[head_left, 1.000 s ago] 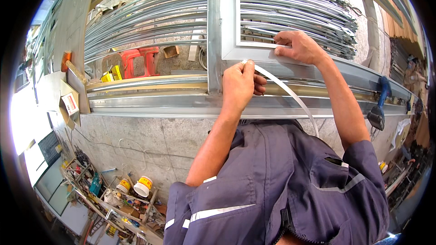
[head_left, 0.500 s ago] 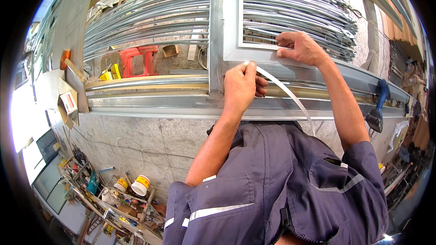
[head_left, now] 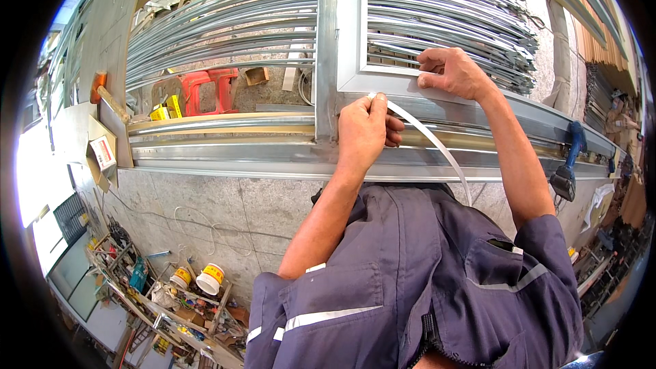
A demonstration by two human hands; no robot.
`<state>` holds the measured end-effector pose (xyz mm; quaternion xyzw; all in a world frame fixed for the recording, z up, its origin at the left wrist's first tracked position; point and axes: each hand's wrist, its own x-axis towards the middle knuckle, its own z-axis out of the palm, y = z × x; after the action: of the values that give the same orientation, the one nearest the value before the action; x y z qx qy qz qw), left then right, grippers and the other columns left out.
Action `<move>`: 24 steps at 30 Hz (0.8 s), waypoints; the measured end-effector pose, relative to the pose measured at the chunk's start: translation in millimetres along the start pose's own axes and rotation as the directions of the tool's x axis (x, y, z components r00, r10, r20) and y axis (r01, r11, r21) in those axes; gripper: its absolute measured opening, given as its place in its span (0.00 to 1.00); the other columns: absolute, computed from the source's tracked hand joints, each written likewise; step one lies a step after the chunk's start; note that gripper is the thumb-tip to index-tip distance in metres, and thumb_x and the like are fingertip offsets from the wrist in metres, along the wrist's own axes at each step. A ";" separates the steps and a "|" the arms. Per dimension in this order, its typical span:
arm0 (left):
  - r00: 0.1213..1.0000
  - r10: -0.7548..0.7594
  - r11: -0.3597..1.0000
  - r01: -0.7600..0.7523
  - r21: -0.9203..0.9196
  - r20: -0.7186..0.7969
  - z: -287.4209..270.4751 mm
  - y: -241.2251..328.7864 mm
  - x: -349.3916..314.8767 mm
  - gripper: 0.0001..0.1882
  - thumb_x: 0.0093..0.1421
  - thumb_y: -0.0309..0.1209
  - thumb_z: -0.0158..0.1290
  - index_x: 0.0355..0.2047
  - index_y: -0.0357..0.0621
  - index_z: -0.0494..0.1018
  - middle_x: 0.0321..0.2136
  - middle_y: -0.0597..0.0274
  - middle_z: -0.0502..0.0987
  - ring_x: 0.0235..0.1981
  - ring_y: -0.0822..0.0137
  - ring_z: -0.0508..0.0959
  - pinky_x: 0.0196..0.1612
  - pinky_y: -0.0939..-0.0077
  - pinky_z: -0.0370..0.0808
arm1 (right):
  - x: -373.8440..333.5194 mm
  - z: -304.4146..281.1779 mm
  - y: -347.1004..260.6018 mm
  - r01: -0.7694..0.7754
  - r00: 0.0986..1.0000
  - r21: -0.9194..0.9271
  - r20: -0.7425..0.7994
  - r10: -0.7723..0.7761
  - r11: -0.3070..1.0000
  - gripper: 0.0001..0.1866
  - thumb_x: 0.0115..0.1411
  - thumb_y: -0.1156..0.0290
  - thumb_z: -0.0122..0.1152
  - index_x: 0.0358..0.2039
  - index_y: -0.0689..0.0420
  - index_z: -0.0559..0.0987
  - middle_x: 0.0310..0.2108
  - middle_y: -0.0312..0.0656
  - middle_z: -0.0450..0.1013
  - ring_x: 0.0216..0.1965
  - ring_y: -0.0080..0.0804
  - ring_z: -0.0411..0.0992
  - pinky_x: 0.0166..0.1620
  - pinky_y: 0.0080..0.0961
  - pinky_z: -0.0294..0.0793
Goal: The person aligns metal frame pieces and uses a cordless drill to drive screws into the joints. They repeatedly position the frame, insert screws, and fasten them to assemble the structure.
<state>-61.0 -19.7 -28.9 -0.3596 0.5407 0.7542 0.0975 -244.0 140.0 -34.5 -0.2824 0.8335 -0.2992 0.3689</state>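
Note:
My left hand (head_left: 363,128) is closed, with thumb and forefinger pinching the end of a thin white flexible strip (head_left: 439,145). From that pinch the strip arcs down to the right, toward the front of my overalls. The hand is just below the lower left corner of a white profile frame (head_left: 352,27) that lies on metal beams. To the right, my right hand (head_left: 456,76) has its fingers curled at the inner edge of the frame's lower bar, thumb against the bar. The undersides of the right fingers are partly hidden.
Long thin metal rods (head_left: 225,34) lie beyond the beams. A hammer (head_left: 108,99) and an opened box (head_left: 102,154) are at the left. On the right sits a blue cordless tool (head_left: 571,157). Red plastic stands (head_left: 208,92) are below the rods; white buckets (head_left: 210,279) stand at lower left.
Both hands keep nearly the same place and grip. The whole view has shifted very slightly.

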 end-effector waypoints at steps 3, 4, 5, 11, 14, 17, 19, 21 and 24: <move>1.000 -0.009 1.000 0.009 0.002 0.000 -0.2 0.5 -0.4 0.21 0.72 0.39 0.44 0.32 0.32 0.73 0.21 0.54 0.80 0.16 0.71 0.78 0.20 0.76 0.78 | -0.5 1.7 1.2 0.003 1.000 0.031 -0.020 -0.003 1.000 0.23 0.53 0.64 0.72 0.45 0.66 0.80 0.36 0.46 0.81 0.38 0.32 0.79 0.48 0.29 0.78; 1.000 -0.015 1.000 0.015 0.003 0.000 -0.4 1.3 -0.8 0.21 0.72 0.39 0.44 0.32 0.32 0.73 0.21 0.54 0.80 0.16 0.70 0.78 0.20 0.76 0.78 | -0.7 2.4 2.3 0.000 1.000 0.022 -0.020 0.000 1.000 0.23 0.53 0.64 0.72 0.45 0.66 0.80 0.36 0.46 0.81 0.38 0.32 0.79 0.48 0.29 0.78; 1.000 -0.015 1.000 0.015 -0.001 0.000 -0.3 1.4 -1.0 0.21 0.72 0.39 0.44 0.32 0.32 0.73 0.21 0.54 0.80 0.16 0.70 0.78 0.20 0.76 0.78 | -0.5 2.6 4.3 -0.003 1.000 0.012 -0.019 0.003 1.000 0.23 0.53 0.64 0.72 0.45 0.66 0.80 0.36 0.45 0.81 0.38 0.32 0.79 0.48 0.29 0.78; 1.000 -0.001 1.000 0.001 0.003 0.000 -0.1 -0.4 -0.7 0.21 0.72 0.39 0.44 0.31 0.32 0.73 0.22 0.54 0.80 0.17 0.70 0.78 0.20 0.76 0.78 | 1.5 0.8 9.5 0.032 0.999 -0.011 -0.011 -0.033 0.999 0.30 0.52 0.54 0.72 0.47 0.66 0.80 0.36 0.52 0.81 0.40 0.39 0.80 0.46 0.32 0.78; 1.000 0.002 1.000 -0.002 -0.004 0.001 -0.4 -1.4 -0.6 0.20 0.72 0.39 0.44 0.31 0.33 0.73 0.22 0.54 0.80 0.17 0.70 0.78 0.19 0.76 0.78 | 1.8 1.9 12.2 0.057 0.998 -0.011 -0.018 -0.057 0.998 0.30 0.53 0.53 0.71 0.46 0.66 0.80 0.35 0.51 0.81 0.38 0.38 0.79 0.44 0.32 0.77; 1.000 -0.007 1.000 0.007 -0.007 -0.004 -0.9 -2.2 0.1 0.20 0.72 0.38 0.43 0.31 0.33 0.73 0.22 0.53 0.80 0.16 0.69 0.78 0.19 0.76 0.78 | 0.7 0.0 3.7 0.042 0.999 -0.032 -0.001 -0.042 0.999 0.25 0.56 0.57 0.69 0.46 0.66 0.80 0.36 0.49 0.81 0.39 0.35 0.79 0.46 0.30 0.77; 1.000 -0.002 1.000 0.002 -0.006 -0.005 -1.1 -3.3 0.2 0.20 0.72 0.38 0.43 0.31 0.33 0.73 0.22 0.53 0.80 0.16 0.69 0.78 0.19 0.76 0.78 | -0.5 -2.5 0.6 0.006 1.000 -0.027 0.011 -0.006 1.000 0.24 0.58 0.59 0.68 0.47 0.66 0.80 0.37 0.48 0.81 0.40 0.33 0.79 0.47 0.30 0.78; 1.000 0.007 1.000 -0.007 0.003 0.004 -1.4 -3.1 -1.3 0.20 0.72 0.38 0.44 0.32 0.33 0.73 0.22 0.53 0.80 0.17 0.69 0.78 0.19 0.76 0.78 | 1.9 -2.6 -1.4 -0.034 0.999 0.010 0.021 0.034 0.999 0.24 0.60 0.59 0.66 0.47 0.67 0.80 0.37 0.49 0.81 0.41 0.33 0.79 0.47 0.30 0.78; 1.000 0.012 1.000 -0.012 -0.005 -0.001 -0.5 -3.1 -1.2 0.20 0.72 0.38 0.43 0.30 0.32 0.73 0.21 0.54 0.80 0.15 0.70 0.78 0.18 0.75 0.77 | -0.4 0.0 3.8 0.015 0.999 0.016 -0.045 -0.014 1.000 0.21 0.64 0.54 0.61 0.40 0.62 0.83 0.32 0.45 0.80 0.33 0.32 0.75 0.40 0.31 0.74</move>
<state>-58.3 -18.6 -30.4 -0.3568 0.5410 0.7560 0.0916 -244.8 142.9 -37.0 -0.2785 0.8371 -0.3148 0.3501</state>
